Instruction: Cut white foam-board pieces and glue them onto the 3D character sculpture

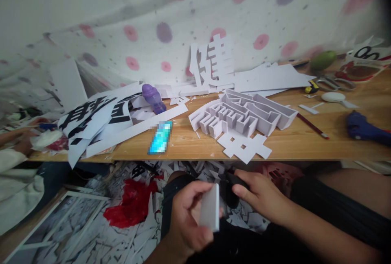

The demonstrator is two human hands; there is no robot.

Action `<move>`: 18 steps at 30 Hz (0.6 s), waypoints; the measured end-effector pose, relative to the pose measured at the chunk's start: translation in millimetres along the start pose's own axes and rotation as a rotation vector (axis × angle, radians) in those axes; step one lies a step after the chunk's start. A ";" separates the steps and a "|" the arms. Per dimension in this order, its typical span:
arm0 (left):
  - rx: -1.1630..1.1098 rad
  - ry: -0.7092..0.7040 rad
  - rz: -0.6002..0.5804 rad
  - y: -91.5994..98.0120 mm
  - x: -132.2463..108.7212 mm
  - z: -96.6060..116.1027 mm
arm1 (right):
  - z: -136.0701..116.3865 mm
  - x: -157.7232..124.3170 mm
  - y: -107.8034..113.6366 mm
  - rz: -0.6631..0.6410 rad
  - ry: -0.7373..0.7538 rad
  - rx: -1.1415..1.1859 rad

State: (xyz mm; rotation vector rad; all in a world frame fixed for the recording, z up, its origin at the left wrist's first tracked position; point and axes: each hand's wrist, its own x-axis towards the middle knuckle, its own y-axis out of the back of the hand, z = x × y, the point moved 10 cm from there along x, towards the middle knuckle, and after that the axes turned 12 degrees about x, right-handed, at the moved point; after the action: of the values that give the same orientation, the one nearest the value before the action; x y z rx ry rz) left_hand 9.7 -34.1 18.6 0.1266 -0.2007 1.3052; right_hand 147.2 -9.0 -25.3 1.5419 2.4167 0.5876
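In front of my body, below the table edge, my left hand (186, 219) grips a small flat white board piece (209, 209) between thumb and fingers, its edge turned toward me. My right hand (259, 193) is closed around a black object (232, 188) just right of the board piece; its kind is too dark to make out. On the table above my hands stands a white raised-wall character (244, 111). A flat white cut-out (244, 145) with square holes lies against its front, reaching the table's edge.
A white cut character (212, 62) leans at the back. Left lie printed sheets (100, 113), a purple bottle (153, 98) and a pixelated phone-like rectangle (160, 138). Right are a pencil (313, 126), scissors (336, 83) and blue glue gun (366, 127). Another person's sleeve (18, 186) shows left.
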 end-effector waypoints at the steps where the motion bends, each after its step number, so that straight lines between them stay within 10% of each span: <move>1: 0.033 -0.020 -0.015 -1.4 -0.3 4.0 | 5.6 0.7 1.4 0.009 -0.037 -0.017; 11: 0.705 -0.230 0.160 29.5 -2.3 20.0 | -18.8 -4.1 4.8 -0.007 0.076 0.505; 18: 1.086 -0.451 0.231 0.3 -0.1 39.4 | -17.3 -0.9 -15.5 -0.036 -0.161 0.844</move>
State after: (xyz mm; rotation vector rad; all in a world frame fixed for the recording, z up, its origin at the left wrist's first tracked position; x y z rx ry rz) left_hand 6.3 -42.2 57.0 1.3567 0.1408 1.4795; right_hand 128.2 -19.3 -16.7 1.6913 2.6887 -0.6393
